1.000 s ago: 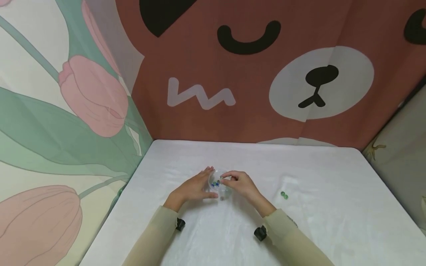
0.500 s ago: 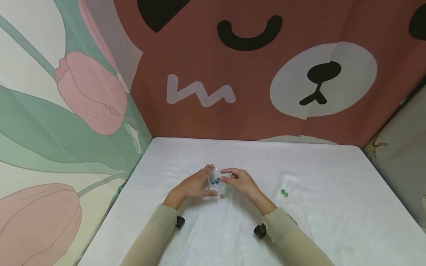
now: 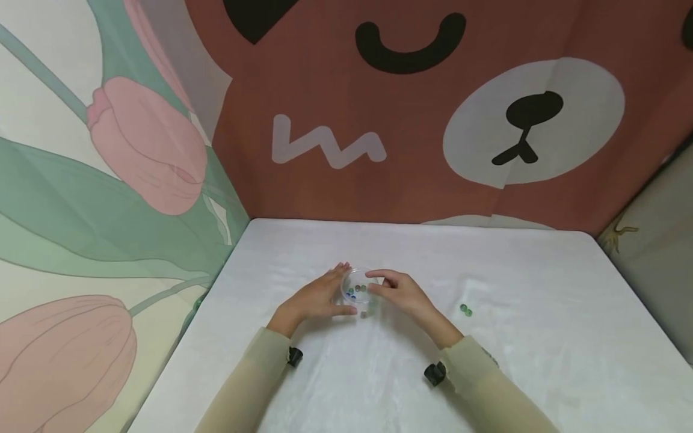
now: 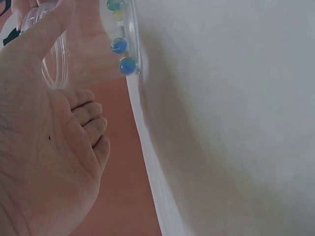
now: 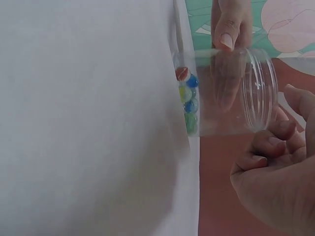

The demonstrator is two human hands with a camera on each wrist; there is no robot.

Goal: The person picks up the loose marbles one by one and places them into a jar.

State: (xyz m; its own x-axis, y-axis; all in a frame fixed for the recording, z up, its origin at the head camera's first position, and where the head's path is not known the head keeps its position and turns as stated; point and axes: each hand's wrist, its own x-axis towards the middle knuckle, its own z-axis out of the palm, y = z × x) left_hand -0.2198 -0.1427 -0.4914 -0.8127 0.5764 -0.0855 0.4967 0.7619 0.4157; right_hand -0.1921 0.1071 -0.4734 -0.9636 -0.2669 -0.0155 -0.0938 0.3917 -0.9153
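A clear, round jar (image 3: 357, 278) stands upright on the white table. Glass marbles (image 5: 191, 104) in blue, green, yellow and red-white lie on its bottom. My left hand (image 3: 319, 299) holds the jar from the left; in the right wrist view its thumb lies on one side of the wall and its fingers show on the other. At the jar's mouth, on the right, is my right hand (image 3: 403, 293). Its index finger and thumb are parted with nothing seen between them, and its other fingers are curled in the right wrist view.
Two green marbles (image 3: 463, 307) lie close together on the table, right of my right hand. The white-covered table (image 3: 541, 361) meets a brown bear-print backdrop (image 3: 325, 198) behind and a tulip print (image 3: 146, 144) on the left.
My right thumb and index finger, close together at the jar's mouth earlier, have parted, and the hand has drawn slightly to the right. The left hand stays on the jar. The head view has tilted slightly.
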